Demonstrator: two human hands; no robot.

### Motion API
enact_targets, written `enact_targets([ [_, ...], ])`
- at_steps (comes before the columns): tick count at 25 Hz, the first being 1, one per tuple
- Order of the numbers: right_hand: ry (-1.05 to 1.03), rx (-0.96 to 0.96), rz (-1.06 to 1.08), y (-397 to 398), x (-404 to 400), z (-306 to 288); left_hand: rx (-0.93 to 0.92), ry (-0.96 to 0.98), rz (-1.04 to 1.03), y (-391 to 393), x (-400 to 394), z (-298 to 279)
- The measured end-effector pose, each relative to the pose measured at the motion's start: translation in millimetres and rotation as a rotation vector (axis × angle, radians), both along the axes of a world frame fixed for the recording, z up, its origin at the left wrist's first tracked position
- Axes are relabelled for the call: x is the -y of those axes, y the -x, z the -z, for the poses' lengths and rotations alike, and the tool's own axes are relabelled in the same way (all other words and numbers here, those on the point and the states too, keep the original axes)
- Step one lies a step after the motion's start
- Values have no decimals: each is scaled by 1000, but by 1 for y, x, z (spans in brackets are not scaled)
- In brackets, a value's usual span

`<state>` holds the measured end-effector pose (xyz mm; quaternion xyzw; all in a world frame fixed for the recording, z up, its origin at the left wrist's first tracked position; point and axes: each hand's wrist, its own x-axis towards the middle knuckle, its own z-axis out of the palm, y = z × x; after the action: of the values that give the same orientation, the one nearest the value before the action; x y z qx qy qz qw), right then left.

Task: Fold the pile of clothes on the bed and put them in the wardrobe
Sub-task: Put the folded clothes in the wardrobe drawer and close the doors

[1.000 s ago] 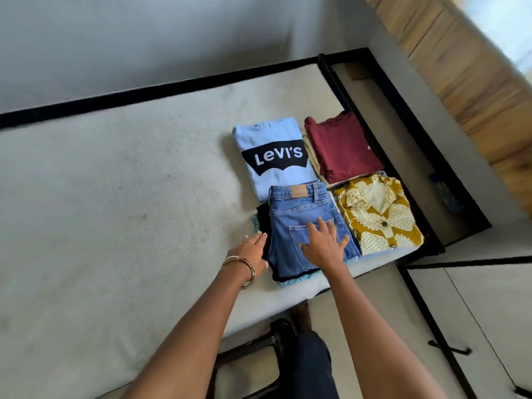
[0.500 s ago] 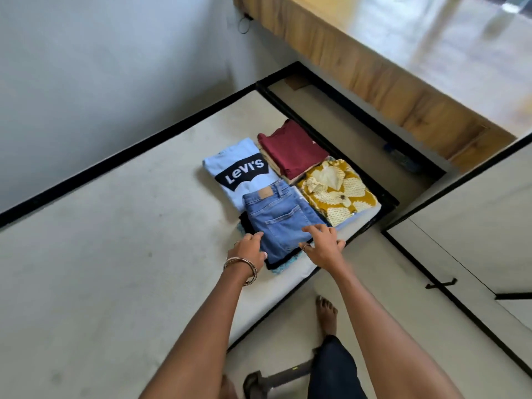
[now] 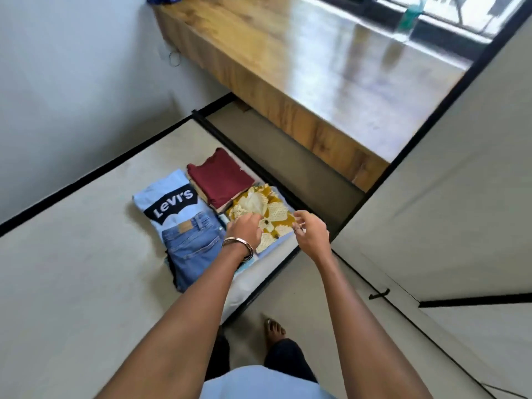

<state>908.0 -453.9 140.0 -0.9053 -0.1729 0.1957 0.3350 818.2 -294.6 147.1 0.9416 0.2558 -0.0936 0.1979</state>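
yellow patterned shirt (image 3: 269, 218) folded, collar toward wall; left hand (image 3: 246, 230) resting on it, right hand (image 3: 312, 233) loosely curled

Brand text: "Levi's", white letters on black patch, on folded light-blue shirt (image 3: 169, 197)
Place: at 11 o'clock from jeans (image 3: 194, 249)

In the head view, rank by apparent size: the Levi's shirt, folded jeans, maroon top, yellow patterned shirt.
1. folded jeans
2. Levi's shirt and maroon top, too alike to rank
Yellow patterned shirt: unsure, hands partly cover it.
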Motion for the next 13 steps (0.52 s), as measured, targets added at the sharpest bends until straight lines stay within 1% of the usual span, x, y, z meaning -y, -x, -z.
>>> enact_targets([
  [2,-69,14,93,-23,19,-7,33,-39,87,-36,17,-6],
  [5,-102,47,220,-44,55,-13,58,-91,249,-83,51,-13],
  [7,-82,85,313,-47,89,-20,81,-114,396,-108,84,-20],
  [9,-4,127,427,-45,125,-29,140,-135,542,-128,120,-30],
  [11,57,134,556,-34,164,-36,192,-83,674,-140,158,-42],
  [13,61,163,688,-12,201,-37,251,51,762,-142,195,-44],
])
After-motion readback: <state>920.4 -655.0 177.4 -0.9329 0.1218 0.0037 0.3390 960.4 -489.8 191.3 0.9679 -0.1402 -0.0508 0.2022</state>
